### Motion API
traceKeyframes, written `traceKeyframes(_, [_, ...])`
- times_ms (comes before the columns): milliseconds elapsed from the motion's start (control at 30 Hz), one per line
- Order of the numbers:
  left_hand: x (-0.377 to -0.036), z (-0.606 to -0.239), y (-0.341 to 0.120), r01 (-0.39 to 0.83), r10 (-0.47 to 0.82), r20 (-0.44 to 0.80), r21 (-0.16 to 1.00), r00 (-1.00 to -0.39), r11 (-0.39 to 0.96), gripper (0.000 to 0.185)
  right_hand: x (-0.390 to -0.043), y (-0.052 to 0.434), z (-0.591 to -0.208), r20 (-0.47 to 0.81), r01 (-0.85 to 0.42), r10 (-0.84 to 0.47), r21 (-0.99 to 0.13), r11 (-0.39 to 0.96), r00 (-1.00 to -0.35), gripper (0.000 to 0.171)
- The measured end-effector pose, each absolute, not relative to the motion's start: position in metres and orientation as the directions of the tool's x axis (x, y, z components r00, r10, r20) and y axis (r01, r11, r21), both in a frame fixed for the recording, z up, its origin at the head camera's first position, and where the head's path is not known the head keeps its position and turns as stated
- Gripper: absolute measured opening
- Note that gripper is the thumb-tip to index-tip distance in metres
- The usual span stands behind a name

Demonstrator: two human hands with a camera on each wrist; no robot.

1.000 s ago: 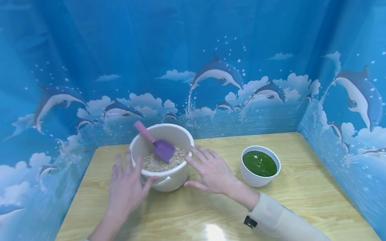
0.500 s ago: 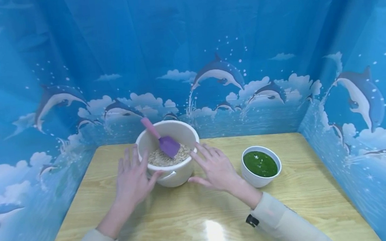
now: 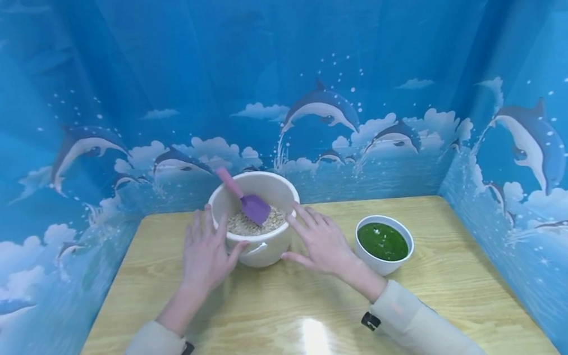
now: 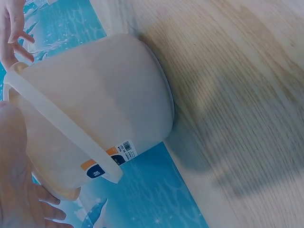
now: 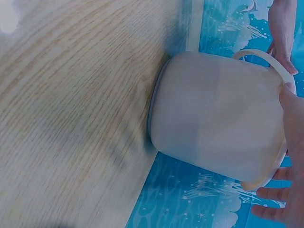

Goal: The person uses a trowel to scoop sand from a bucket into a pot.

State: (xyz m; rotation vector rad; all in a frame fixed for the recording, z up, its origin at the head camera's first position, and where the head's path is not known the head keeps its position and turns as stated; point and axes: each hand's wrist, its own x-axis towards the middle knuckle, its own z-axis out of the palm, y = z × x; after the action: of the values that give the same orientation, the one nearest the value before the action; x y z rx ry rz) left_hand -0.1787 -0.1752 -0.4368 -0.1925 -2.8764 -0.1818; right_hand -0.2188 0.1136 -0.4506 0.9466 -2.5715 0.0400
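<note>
A white bucket (image 3: 272,249) stands near the back of the table, partly filled with flaky, oat-like grain (image 3: 240,225). In it leans a scoop (image 3: 255,209) with a purple blade and a pink handle that juts over the back-left rim. My left hand (image 3: 205,259) lies against the bucket's left side, fingers extended along the rim and thumb toward the front. Opposite it, my right hand (image 3: 324,245) touches the right side, fingers spread and fairly straight. The left wrist view shows the bucket's bail handle (image 4: 57,118) hanging down its outer wall.
To the right, close to my right forearm, stands a smaller white tub (image 3: 377,265) of thick green stuff (image 3: 383,241). Blue dolphin-print curtains (image 3: 266,89) close in the back and sides of the wooden table (image 3: 256,326). A sticker label (image 4: 124,151) is on the bucket.
Between both hands, the bucket with its scoop has shifted to the right and slightly back toward the curtain. Both hands moved along with it. The green tub has stayed put.
</note>
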Motion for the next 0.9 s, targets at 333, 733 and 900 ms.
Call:
traceKeyframes(333, [-0.182,-0.434,-0.172,0.153,0.128,0.278,0.069,-0.952,0.986,0.092,-0.223,0.113,-0.446,0.374,-0.619,-0.597,0.074,0.782,-0.709,0.094])
traceKeyframes(733, [-0.200,-0.408,-0.172,0.288,0.312,0.311,-0.120,-0.898,0.950,0.101,-0.239,0.107,-0.427,0.284,-0.599,-0.571,-0.018,0.800,-0.771,0.112])
traceKeyframes(900, [-0.212,-0.392,-0.174,0.341,0.381,0.267,-0.185,-0.885,0.922,0.103,-0.247,0.104,-0.421,0.235,-0.591,-0.575,0.003,0.807,-0.784,0.101])
